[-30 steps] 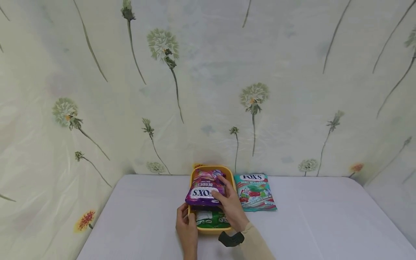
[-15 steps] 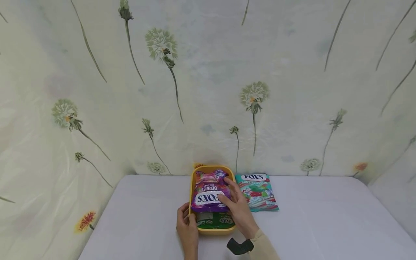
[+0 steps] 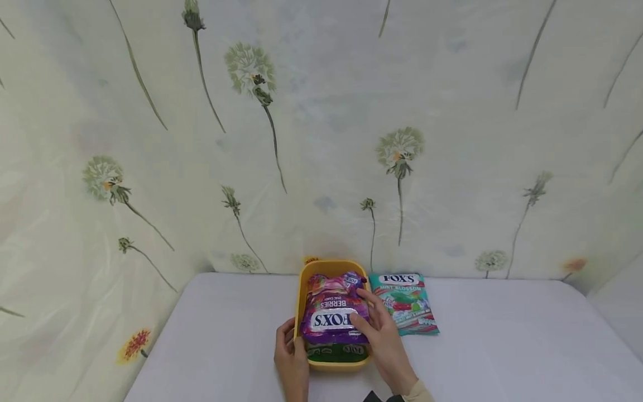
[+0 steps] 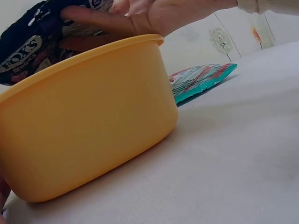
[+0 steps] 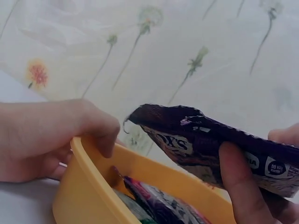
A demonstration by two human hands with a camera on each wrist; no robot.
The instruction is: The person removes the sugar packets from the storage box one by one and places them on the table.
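Note:
My right hand holds a purple Fox's Berries candy bag by its right side, thumb on top and fingers beneath. In the right wrist view that candy bag is tilted and raised above the yellow plastic tub. My left hand grips the tub's left rim, with fingers outside and thumb at the edge. Inside the tub lie a green Fox's bag, partly covered, and another purple-and-pink bag.
A teal Fox's Mint Blossom bag lies flat on the white table, right beside the tub. Behind the table hangs a pale curtain with a dandelion print.
My right hand has brought the purple candy bag rightward and nearer to me, so it covers more of the green bag. The left hand keeps its grip on the tub.

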